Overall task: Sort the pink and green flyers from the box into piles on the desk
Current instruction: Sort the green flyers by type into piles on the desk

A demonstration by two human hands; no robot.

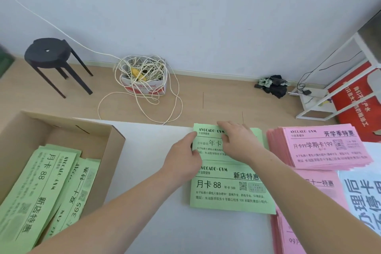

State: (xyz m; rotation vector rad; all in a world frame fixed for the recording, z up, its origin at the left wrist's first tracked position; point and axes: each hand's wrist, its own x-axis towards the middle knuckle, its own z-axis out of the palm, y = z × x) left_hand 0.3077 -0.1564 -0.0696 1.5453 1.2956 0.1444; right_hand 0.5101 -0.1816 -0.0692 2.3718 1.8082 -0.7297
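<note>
Both my hands are on the far green pile point(209, 142) now. The right hand point(237, 142) lies flat on top, fingers spread and slightly bent, pressing the top sheet and holding nothing. The left hand point(183, 159) sits at the pile's left edge, fingertip at the top corner and thumb on the paper; I can't tell if it's pinching a sheet or only touching. The pile sits at the far edge of the desk point(154, 222), long side running left to right, print upright towards me. Just nearer, touching it, is a second green pile point(231, 194) lying the same way. To the right are two pink piles, the far one point(325, 148) fanned at its edges and the near one point(321, 192) partly under a white printed sheet point(362, 196). On my left is the cardboard box point(115, 150), with green flyers point(41, 181) inside, long side running near to far, print turned sideways with its top to the right.
</note>
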